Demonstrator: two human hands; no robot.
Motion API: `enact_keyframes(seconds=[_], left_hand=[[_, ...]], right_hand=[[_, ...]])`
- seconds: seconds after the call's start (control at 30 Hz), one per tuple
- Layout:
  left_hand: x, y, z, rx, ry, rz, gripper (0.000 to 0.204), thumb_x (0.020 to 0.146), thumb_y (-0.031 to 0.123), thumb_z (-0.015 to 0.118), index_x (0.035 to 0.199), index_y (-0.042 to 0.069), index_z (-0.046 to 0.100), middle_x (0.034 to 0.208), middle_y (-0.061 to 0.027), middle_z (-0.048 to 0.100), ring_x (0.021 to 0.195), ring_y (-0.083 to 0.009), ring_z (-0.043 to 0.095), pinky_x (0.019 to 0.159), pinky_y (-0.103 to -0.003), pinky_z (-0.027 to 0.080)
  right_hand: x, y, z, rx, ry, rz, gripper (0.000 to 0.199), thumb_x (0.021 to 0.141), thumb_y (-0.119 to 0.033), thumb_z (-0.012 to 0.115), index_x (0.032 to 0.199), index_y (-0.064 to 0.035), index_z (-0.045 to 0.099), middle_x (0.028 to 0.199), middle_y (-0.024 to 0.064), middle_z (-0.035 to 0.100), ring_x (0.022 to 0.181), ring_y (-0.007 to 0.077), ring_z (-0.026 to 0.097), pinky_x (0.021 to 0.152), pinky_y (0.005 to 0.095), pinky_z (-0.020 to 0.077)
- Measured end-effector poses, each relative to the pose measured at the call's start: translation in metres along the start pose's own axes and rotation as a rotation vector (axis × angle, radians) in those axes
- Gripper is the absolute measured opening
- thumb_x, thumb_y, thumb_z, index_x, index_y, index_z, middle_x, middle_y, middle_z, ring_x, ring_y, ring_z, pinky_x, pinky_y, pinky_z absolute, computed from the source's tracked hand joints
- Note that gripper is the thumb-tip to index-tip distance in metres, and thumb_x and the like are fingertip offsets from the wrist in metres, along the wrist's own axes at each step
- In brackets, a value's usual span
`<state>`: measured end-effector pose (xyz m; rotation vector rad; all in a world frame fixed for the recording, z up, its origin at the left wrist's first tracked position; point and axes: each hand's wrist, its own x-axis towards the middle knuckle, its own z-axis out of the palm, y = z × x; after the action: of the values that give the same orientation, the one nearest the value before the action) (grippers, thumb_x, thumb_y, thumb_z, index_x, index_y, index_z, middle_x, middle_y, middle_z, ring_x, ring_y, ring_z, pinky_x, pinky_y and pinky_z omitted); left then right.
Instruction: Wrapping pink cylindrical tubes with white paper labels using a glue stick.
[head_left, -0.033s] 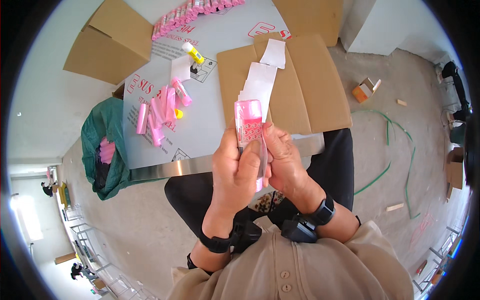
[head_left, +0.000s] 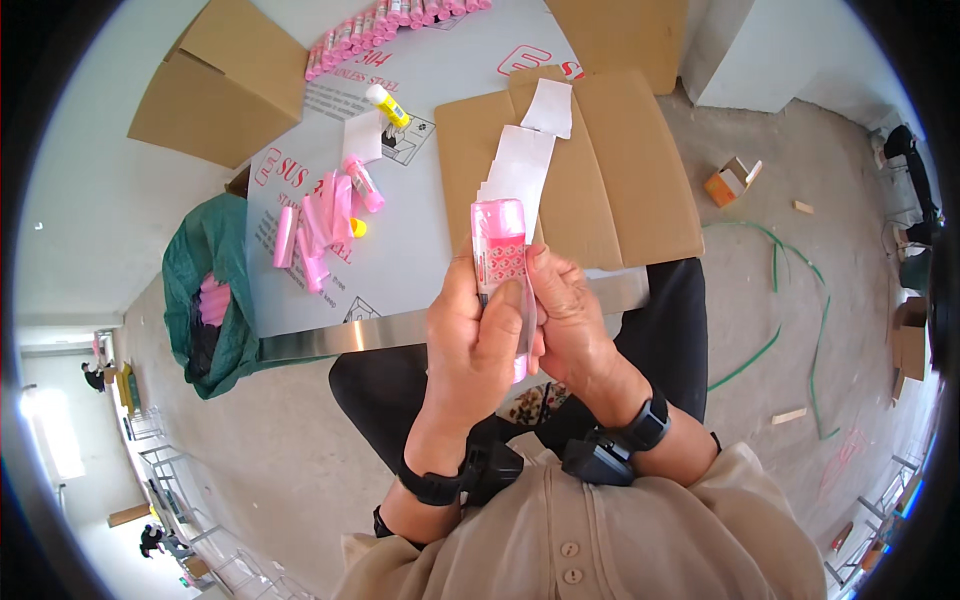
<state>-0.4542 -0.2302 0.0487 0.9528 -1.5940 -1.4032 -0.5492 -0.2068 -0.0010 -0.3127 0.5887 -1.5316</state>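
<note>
Both hands are up in front of the chest, pressed close together around one pink tube (head_left: pixel 499 245). The left hand (head_left: pixel 472 345) wraps its lower half from the left, thumb laid across the printed label on the front. The right hand (head_left: pixel 570 320) closes in from the right, fingers (head_left: pixel 545 275) touching the tube's side just beside the label. The tube stands nearly upright, its pink cap end poking clear above both hands, its bottom end peeking out low between the palms. Each wrist wears a black band.

Just behind the tube, on the table, lies a fanned stack of white label sheets (head_left: pixel 520 170), resting on a flat piece of brown cardboard (head_left: pixel 610 170). Further left on the white tabletop (head_left: pixel 420 250) sits a loose pile of pink tubes (head_left: pixel 325 220), well apart from the hands, with a yellow-capped glue stick (head_left: pixel 387 104) beyond it. Along the far edge runs a neat row of pink tubes (head_left: pixel 385 25). Another cardboard sheet (head_left: pixel 215 85) hangs over the table's left corner. Down on the floor to the left, a green bag (head_left: pixel 200 290) holds more pink items. On the right, a green strap (head_left: pixel 790 300) loops over the concrete floor near a small orange box (head_left: pixel 728 182).
</note>
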Motion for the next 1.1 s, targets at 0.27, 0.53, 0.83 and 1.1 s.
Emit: enact_keyframes(seconds=[0.27, 0.53, 0.83, 1.1], left_hand=[[0.001, 0.003, -0.004, 0.038, -0.096, -0.095, 0.030, 0.090, 0.008, 0.044, 0.118, -0.005, 0.043, 0.077, -0.0075, 0.057, 0.054, -0.0079, 0.053, 0.050, -0.023, 0.044], [-0.002, -0.011, 0.007, 0.184, 0.047, 0.038, 0.027, 0.091, 0.007, 0.041, 0.115, -0.003, 0.047, 0.067, -0.0026, 0.055, 0.046, -0.0055, 0.050, 0.041, -0.021, 0.040], [-0.003, -0.017, 0.000, 0.293, 0.016, 0.124, 0.039, 0.088, 0.007, 0.044, 0.125, -0.005, 0.038, 0.085, -0.0131, 0.057, 0.066, -0.0162, 0.056, 0.057, -0.027, 0.045], [0.003, -0.019, -0.003, 0.384, 0.052, 0.341, 0.045, 0.089, 0.007, 0.045, 0.131, -0.005, 0.030, 0.082, -0.0159, 0.061, 0.066, -0.0240, 0.062, 0.061, -0.031, 0.049]], right_hand=[[0.002, -0.010, -0.001, -0.138, -0.007, -0.043, 0.040, 0.090, -0.035, 0.053, 0.085, 0.0042, 0.059, 0.056, 0.0076, 0.055, 0.031, 0.0124, 0.048, 0.026, 0.0219, 0.0380], [0.001, -0.003, -0.001, -0.185, 0.044, -0.071, 0.038, 0.090, -0.034, 0.054, 0.084, 0.0028, 0.061, 0.055, 0.0047, 0.055, 0.032, 0.0089, 0.045, 0.027, 0.0201, 0.0350], [-0.001, -0.003, 0.001, -0.135, 0.012, -0.049, 0.038, 0.089, -0.037, 0.054, 0.083, 0.0006, 0.060, 0.058, 0.0017, 0.054, 0.038, 0.0054, 0.046, 0.029, 0.0191, 0.0328], [-0.003, -0.018, 0.025, -0.417, 0.122, -0.186, 0.031, 0.088, -0.030, 0.059, 0.087, 0.0004, 0.060, 0.071, -0.0006, 0.056, 0.058, 0.0031, 0.049, 0.048, 0.0191, 0.0387]])
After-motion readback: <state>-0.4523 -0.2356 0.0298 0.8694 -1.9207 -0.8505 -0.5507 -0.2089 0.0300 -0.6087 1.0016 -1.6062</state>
